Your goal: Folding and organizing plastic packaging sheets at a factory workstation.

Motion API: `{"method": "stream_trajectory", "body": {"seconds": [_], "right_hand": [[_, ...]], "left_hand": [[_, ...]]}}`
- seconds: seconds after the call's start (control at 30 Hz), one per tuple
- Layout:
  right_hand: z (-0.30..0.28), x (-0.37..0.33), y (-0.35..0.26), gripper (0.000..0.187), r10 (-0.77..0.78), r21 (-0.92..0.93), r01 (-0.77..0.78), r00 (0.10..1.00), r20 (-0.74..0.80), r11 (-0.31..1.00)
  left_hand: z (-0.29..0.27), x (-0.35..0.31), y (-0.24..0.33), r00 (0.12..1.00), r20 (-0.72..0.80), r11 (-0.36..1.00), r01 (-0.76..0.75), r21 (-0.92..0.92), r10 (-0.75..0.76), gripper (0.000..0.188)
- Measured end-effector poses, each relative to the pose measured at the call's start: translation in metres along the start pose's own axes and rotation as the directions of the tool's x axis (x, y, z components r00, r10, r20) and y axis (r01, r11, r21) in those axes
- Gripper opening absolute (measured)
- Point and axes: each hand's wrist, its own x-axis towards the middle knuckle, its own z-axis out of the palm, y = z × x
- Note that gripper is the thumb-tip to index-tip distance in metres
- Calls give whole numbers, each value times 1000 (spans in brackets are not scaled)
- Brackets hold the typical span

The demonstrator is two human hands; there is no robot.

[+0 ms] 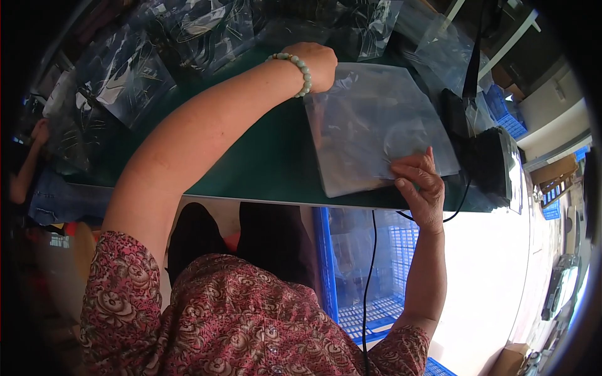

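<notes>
A flat stack of clear plastic bags (376, 125) lies on the green table in front of me. My left hand (318, 66), with a bead bracelet (300, 69) at the wrist, reaches to the stack's far left corner. It is closed with its fingers curled away from view, so what it grips is hidden. Near the stack's front right part is my right hand (424, 188). Its thumb and fingers come together in a pinch on the plastic, the little finger raised.
More clear plastic bags (122, 78) lie along the table's far and left sides. A black device (492, 163) with cables stands at the right end. Beneath the front edge is a blue crate (376, 310) holding clear plastic. Another person's hand (40, 133) shows at the far left.
</notes>
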Motion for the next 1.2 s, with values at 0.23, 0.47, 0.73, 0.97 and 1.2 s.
{"method": "stream_trajectory", "body": {"seconds": [0.23, 0.47, 0.73, 0.97, 1.2], "right_hand": [[2, 6, -9, 14, -11, -187, 27, 996, 86, 982], [4, 8, -9, 12, -34, -201, 45, 998, 60, 979], [3, 5, -9, 13, -34, -225, 47, 998, 60, 973], [4, 7, -7, 13, -59, -216, 68, 997, 47, 974], [-9, 2, -4, 19, -89, -63, 89, 996, 1, 994]], "left_hand": [[-19, -9, 6, 993, 40, 971, -114, 210, 108, 13], [3, -13, -6, 932, 362, 998, 44, -37, -28, 26], [12, -22, -4, 965, 256, 996, -42, -84, 62, 25], [14, -14, -21, 924, 349, 663, 164, -730, 155, 14], [17, -43, 11, 663, -362, -437, -58, -898, 656, 19]]}}
